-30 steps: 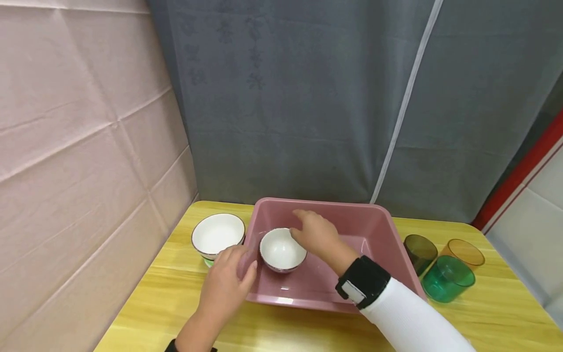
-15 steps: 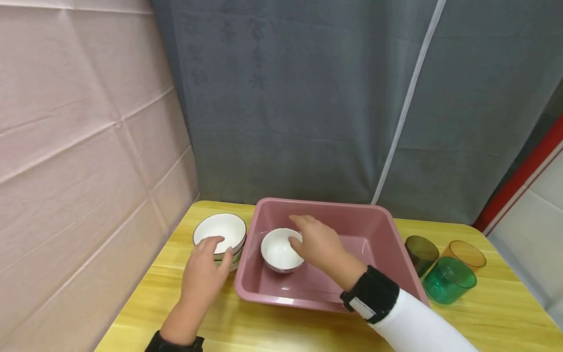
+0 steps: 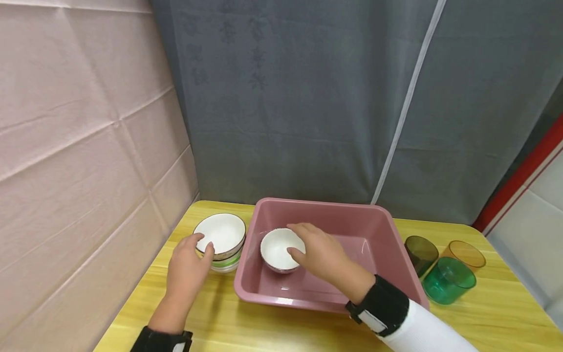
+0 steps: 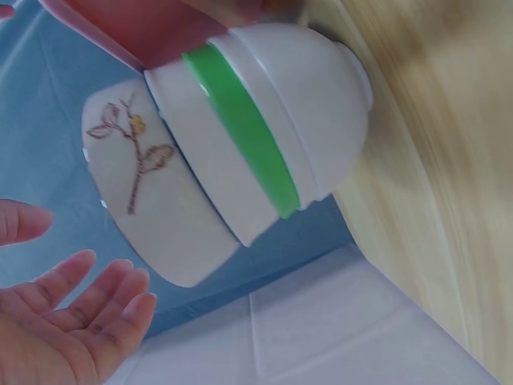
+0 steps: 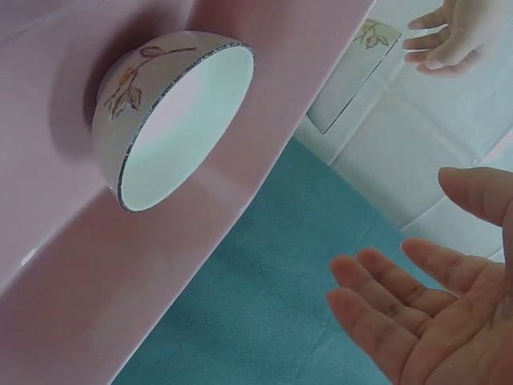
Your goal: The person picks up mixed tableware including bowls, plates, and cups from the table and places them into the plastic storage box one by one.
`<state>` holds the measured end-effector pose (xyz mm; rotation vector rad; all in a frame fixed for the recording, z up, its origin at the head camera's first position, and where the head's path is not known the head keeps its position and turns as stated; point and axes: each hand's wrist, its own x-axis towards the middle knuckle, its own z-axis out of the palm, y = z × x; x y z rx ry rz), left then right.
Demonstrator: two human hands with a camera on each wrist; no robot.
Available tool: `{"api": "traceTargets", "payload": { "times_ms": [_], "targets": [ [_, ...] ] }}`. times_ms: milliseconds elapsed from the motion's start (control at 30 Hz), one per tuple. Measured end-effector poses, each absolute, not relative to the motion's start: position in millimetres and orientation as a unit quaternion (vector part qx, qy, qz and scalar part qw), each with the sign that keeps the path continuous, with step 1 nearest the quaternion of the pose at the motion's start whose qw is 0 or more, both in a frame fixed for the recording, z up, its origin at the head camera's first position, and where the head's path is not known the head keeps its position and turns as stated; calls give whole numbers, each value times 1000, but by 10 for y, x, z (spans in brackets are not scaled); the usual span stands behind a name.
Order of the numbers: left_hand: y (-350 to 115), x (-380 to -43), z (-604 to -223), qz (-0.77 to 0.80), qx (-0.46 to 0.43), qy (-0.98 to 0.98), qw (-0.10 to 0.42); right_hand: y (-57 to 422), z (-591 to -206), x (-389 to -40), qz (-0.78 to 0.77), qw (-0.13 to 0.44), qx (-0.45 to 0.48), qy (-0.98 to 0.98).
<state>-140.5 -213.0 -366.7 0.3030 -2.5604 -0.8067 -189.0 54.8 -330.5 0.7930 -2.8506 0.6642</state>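
My left hand [image 3: 186, 266] is by the near left side of a stack of bowls, fingers relaxed and holding nothing. In the left wrist view its fingertips are apart from the stack's top bowl [image 4: 156, 188], which has a brown twig pattern. Beneath that sits a white bowl with a green band [image 4: 244, 132]. Over the pink basin [image 3: 316, 288] is my right hand [image 3: 323, 254], its fingers loose and spread from the thumb. A small white dark-rimmed bowl [image 3: 279, 252] stands upright at the basin's left; the right wrist view shows a gap between it and that hand.
Right of the basin stand three see-through cups: a brown one [image 3: 421, 254], an amber one [image 3: 466, 253] and a green one [image 3: 448, 281]. A grey curtain [image 3: 281, 112] hangs behind the wooden table [image 3: 264, 332]. Pale cloth [image 3: 79, 171] covers the left side.
My left hand has moved left and back from the basin's left edge, uncovering the stack's green band. My right hand has drawn slightly down over the basin. The bowls stay in place.
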Motion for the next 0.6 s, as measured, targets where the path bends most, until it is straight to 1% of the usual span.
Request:
{"api": "traceTargets", "payload": {
  "times_ms": [300, 600],
  "targets": [
    [-2241, -1456, -3704, -293, 140, -924, 202, 595, -3341, -1837, 233, 72, 278, -929],
    [-2331, -1520, -3701, -287, 177, -925, 174, 652, -3380, -1787, 228, 71, 279, -930]
  ]
}}
